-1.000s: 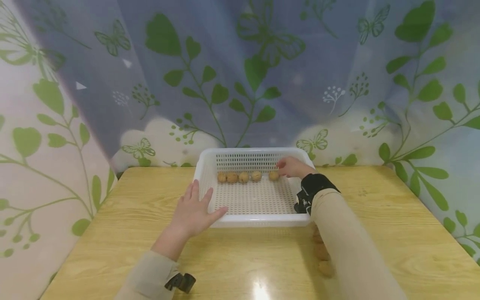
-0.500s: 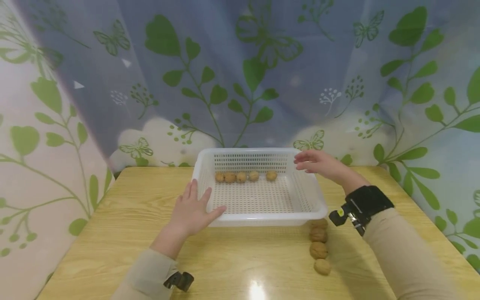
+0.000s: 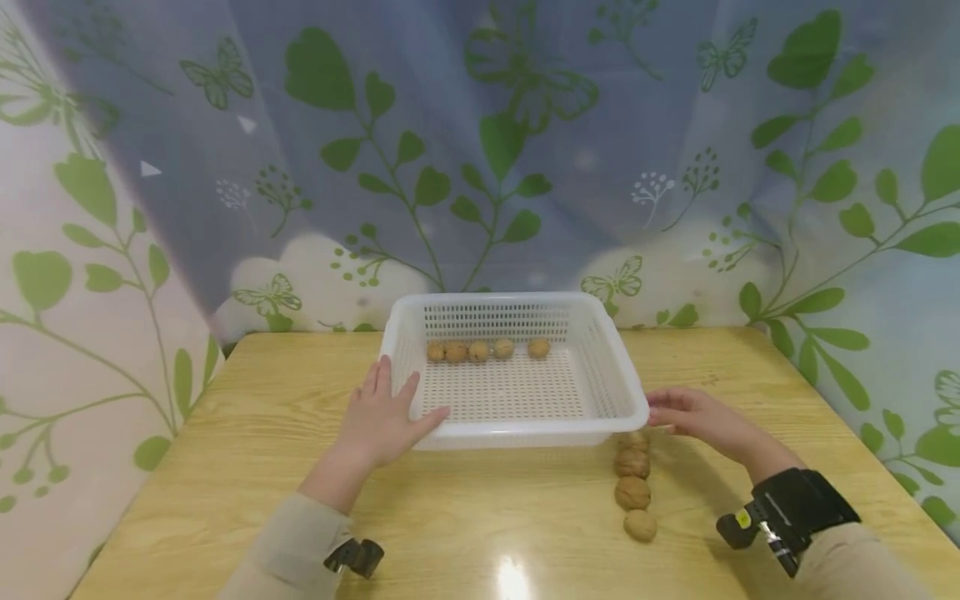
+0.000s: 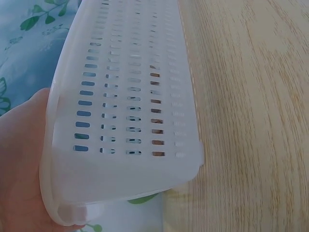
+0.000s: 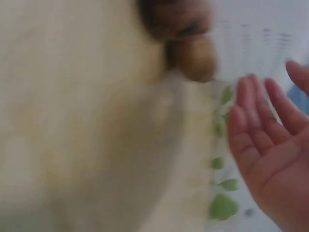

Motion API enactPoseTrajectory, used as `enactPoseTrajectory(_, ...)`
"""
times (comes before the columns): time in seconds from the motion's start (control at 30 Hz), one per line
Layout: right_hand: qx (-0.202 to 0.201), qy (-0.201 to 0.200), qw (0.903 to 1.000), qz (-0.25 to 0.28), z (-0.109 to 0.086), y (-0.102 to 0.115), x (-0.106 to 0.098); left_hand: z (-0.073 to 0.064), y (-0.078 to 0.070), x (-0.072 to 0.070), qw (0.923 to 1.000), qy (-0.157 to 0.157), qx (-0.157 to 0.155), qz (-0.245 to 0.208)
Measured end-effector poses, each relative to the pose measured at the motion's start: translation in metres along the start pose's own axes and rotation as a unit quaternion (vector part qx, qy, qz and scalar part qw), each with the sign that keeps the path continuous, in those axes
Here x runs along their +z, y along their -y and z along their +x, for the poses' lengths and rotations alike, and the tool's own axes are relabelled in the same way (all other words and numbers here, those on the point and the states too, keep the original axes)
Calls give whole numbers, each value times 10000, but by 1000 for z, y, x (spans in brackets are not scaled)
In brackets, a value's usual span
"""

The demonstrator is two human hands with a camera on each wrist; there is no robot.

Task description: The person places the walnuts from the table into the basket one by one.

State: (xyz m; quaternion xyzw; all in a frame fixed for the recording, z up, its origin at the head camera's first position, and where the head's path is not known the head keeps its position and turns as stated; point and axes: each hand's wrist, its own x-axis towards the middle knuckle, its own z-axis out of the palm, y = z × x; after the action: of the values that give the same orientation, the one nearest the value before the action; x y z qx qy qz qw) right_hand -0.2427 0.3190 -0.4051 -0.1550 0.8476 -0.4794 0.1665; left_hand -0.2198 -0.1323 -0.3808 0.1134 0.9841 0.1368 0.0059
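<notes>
"Dropping down along the outside of a white basket (image 3: pixel 517 430), a person's right hand (image 3: pixel 697 421) is now at the near right corner, beside a line of walnuts (image 3: pixel 633 493) on the wooden worktop (image 3: pixel 300 383). What changed?"

"A second ago that hand was inside, fingers at the rightmost nut (image 3: pixel 538 347). Now that nut lies alone on the basket floor, a small gap from its neighbour, at the end of a row of five walnuts (image 3: pixel 478 351) along the far side."

"Meaning what for the work?"

"That nut looks placed and let go, by my reading. At least four more lie outside, the farthest partly hidden by the rim, so the loading appears unfinished."

"And the right hand itself?"

"Empty. The right wrist view, blurred at the nuts, shows the palm bare, the fingers nearly straight and lying close to one another, the thumb well apart. Whether the fingertips brush the corner or stop just beside it, I cannot tell."

"The other side of the frame?"

"The left hand (image 3: pixel 378 425) rests at the basket's left rim, fingers spread and thumb reaching toward the near edge, just as it was a second ago. It seems to be steadying the basket."
</notes>
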Motion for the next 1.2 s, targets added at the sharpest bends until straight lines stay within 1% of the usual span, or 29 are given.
enactPoseTrajectory(0.07, 109, 220, 9996, -136, -1, -9, 6, -1, 0, -1, 10000, 26, 12, -39)
enactPoseTrajectory(0.13, 99, 275, 9990, -329, 0, -14, 11, -2, 0, -2, 10000, 29, 25, -70)
enactPoseTrajectory(0.23, 7, 201, 9986, -486, 2, -17, 17, -2, -1, -2, 10000, 57, 18, -39)
enactPoseTrajectory(0.43, -224, 215, 9963, -799, 8, -16, 20, -2, -2, -2, 10000, 56, 18, -55)
enactPoseTrajectory(0.53, -374, 149, 9955, -858, 10, -17, 20, -2, -1, -2, 10000, 46, 10, -68)
enactPoseTrajectory(0.63, -406, 39, 9952, -889, 9, -17, 20, -2, -1, -1, 10000, 63, 0, -56)
enactPoseTrajectory(0.73, -384, -159, 9948, -935, 5, -18, 18, -1, 0, -1, 10000, 62, 10, -40)
enactPoseTrajectory(0.9, -197, -370, 9942, -994, -1, -14, 9, 0, 1, 0, 10000, 59, 12, -51)
enactPoseTrajectory(1.03, -107, -488, 9920, -1161, -5, -5, 0, 0, 1, 1, 10000, 23, 22, -43)
enactPoseTrajectory(1.1, -98, -548, 9901, -1289, -8, 1, -5, 0, 1, 1, 10000, 6, 29, -36)
enactPoseTrajectory(1.2, 26, -657, 9860, -1531, -11, 12, -12, 0, 1, 1, 10000, 0, 33, -20)
